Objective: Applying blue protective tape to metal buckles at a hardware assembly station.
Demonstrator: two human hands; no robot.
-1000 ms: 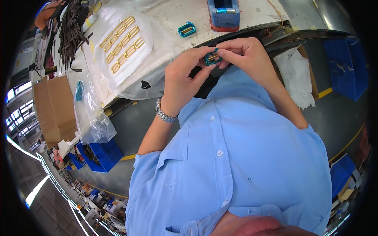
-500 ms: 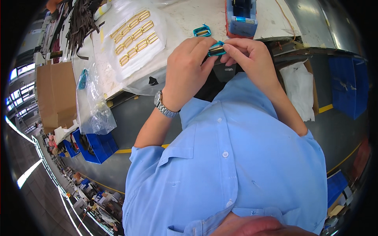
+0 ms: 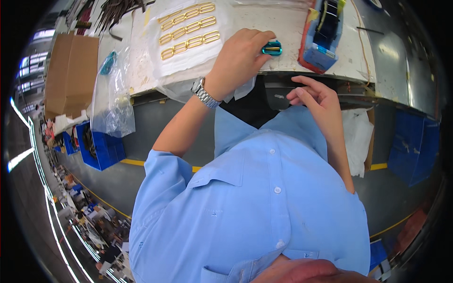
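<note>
At the front part of the white worktop, my left hand (image 3: 239,59) has its thumb and fingers around the left end of a buckle wrapped in teal film (image 3: 272,47). A gold bar shows in the middle of this buckle. I cannot tell whether a second wrapped piece lies under it or behind the fingers. My right hand (image 3: 315,97) hangs in front of the table edge, fingers loosely bent and apart, with nothing in it. Several gold slide buckles (image 3: 190,42) lie in rows on white sheeting (image 3: 181,63) to the left of my left hand.
A blue and red tape dispenser (image 3: 318,56) stands right of the wrapped buckle. Dark straps (image 3: 115,12) lie at the far left. A clear plastic bag (image 3: 113,101) drapes over the left edge, near a cardboard box (image 3: 71,75). Blue bins (image 3: 101,148) stand on the floor.
My right hand has let go of the teal-wrapped buckle and drawn back toward me. My left hand has set it down on the worktop. The view has shifted.
</note>
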